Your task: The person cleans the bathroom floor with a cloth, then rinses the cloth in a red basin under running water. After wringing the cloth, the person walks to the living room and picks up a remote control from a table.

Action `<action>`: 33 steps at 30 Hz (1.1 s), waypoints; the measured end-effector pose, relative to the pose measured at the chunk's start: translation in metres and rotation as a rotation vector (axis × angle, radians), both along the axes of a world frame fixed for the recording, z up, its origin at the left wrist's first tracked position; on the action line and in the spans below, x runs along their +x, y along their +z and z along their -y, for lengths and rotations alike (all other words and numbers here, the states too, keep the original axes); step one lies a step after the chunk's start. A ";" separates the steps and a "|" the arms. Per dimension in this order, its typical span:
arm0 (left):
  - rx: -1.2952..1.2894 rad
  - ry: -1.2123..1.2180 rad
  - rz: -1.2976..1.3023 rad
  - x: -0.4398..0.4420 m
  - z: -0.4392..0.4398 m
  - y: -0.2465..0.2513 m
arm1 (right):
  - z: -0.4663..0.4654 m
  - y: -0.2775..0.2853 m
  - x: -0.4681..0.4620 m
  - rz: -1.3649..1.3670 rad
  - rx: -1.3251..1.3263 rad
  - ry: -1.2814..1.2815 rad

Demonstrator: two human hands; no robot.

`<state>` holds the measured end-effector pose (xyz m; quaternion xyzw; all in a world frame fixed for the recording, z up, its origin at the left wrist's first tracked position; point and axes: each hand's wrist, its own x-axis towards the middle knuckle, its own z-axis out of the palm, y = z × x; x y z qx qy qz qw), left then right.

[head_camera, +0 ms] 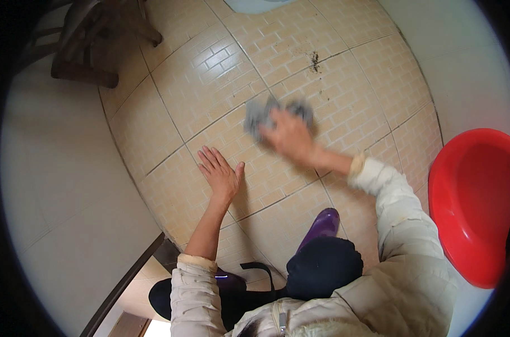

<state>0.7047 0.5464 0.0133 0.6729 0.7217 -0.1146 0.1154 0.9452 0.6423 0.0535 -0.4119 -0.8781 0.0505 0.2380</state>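
Note:
My right hand (292, 137), blurred, presses a crumpled grey cloth (257, 116) over the tan tiled floor (271, 181). Part of the cloth is covered by the fingers. To the left, my left hand (219, 175) is palm down with its fingers apart and holds nothing; whether it touches the tiles I cannot tell. A patch of dark dirt (314, 62) lies on the floor beyond the cloth, with smaller specks scattered around it.
A red plastic basin (461, 202) stands at right by the wall. Dark wooden furniture with legs (86, 78) is at upper left. A white fixture's edge (259, 5) shows at the top. Walls flank the floor; a purple boot (322, 227) is below.

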 end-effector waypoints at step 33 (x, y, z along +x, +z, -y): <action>0.082 -0.054 -0.055 -0.003 0.005 -0.023 | 0.248 -0.008 0.188 0.089 -0.423 -0.374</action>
